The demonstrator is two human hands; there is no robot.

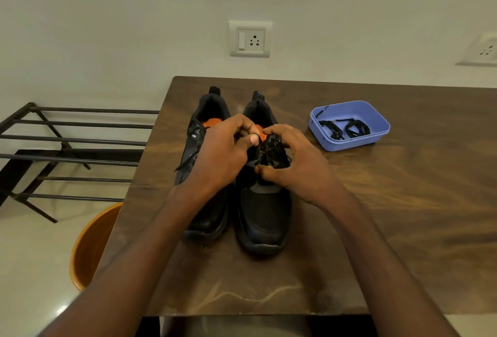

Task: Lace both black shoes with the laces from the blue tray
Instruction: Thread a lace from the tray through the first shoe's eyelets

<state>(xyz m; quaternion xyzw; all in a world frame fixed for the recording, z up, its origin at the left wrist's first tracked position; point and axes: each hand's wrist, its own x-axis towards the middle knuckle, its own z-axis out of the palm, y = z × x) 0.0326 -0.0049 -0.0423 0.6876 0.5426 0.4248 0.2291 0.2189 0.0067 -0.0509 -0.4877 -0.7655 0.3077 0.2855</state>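
I find both hands working at the throat of the right shoe point(262, 210), which stands toe toward me on the table point(403, 202), touching or all but touching the left shoe point(207, 210). My left hand point(220, 159) has its fingers curled in at the upper eyelets, and the thumb appears to pinch something dark there, most likely lace point(269, 152); I cannot tell for certain. My right hand point(298, 167) curls over the opposite side of the tongue, thumb pressed low on the lacing; whether it holds a lace end or only steadies the upper, I cannot tell. A lace trails from the left shoe's outer side, so that shoe seems at least partly laced. The tray point(376, 118) sits well apart to the right with dark lace coiled inside. To do this step well, I judge that I should keep the shoe pinned with one hand, feed the tip straight through the eyelet, draw slack evenly on both sides, and check that the crossings lie flat before moving up. The risk is a skipped eyelet, since black lace on black fabric reads poorly.
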